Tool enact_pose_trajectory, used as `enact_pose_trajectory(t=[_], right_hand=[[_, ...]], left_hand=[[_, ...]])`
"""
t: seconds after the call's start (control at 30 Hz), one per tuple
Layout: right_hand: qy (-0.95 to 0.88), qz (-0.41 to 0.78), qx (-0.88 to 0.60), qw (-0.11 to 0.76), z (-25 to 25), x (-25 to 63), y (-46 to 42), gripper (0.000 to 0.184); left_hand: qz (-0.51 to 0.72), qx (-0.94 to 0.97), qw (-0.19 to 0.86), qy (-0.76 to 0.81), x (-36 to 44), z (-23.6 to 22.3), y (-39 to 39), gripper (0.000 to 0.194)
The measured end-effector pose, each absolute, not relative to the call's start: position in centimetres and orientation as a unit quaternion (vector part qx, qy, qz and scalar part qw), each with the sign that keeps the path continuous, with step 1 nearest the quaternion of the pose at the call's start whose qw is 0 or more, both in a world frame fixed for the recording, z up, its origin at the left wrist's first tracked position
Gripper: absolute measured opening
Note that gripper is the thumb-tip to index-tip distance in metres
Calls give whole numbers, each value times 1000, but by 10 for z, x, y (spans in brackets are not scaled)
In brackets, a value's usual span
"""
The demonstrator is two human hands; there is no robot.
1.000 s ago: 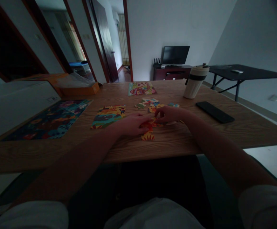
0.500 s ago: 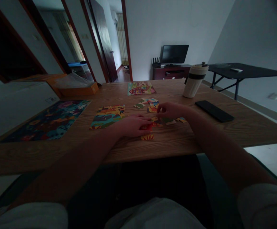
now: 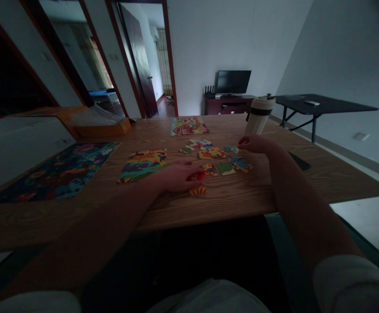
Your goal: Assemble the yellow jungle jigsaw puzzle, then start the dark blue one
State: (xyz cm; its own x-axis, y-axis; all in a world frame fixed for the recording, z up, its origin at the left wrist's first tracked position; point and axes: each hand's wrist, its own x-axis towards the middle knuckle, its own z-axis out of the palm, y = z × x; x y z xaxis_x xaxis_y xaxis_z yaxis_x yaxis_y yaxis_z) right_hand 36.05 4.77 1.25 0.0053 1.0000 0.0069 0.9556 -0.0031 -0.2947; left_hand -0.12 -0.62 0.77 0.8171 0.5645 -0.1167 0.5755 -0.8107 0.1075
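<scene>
My left hand (image 3: 183, 176) rests low over the table, its thumb and fingers on either side of a red and yellow puzzle piece (image 3: 198, 176). Just below the thumb lies a yellow-and-red striped piece (image 3: 198, 190). My right hand (image 3: 253, 144) is closed at the far right of the loose pieces, fingertips bunched; what they hold, if anything, is hidden. Beside those fingertips is a light blue and green piece (image 3: 231, 149). Between the hands lie a joined orange cluster (image 3: 212, 152), a green piece (image 3: 226, 168) and a blue section (image 3: 240, 163).
Assembled puzzles lie on the wooden table: a bright one (image 3: 143, 164), a dark blue one (image 3: 55, 169) and one farther back (image 3: 189, 126). A tumbler (image 3: 257, 117) stands behind my right hand. A black phone-like slab (image 3: 300, 161) is partly behind my right forearm. An orange box (image 3: 104, 128) sits back left.
My right hand has moved right, away from the central pieces, uncovering the orange cluster and the blue section. My left hand keeps nearly the same place. The view has shifted slightly.
</scene>
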Motion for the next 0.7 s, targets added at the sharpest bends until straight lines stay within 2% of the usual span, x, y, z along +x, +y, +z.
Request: enact_pose_trajectory(t=[0.27,0.43,0.53,0.7], right_hand=[[-760,79,-631,132,-7,318,53,39],[-803,135,-568,123,-14,289,50,48],[-799,150,-571,114,-17,290,49,53],[-772,162,-597,146,-15,299,48,66]], left_hand=[[-33,952,73,296,2,6,-6,63],[-34,951,78,297,2,10,-8,59],[-16,950,81,301,-1,12,-6,60],[41,939,83,332,-11,18,-2,58]])
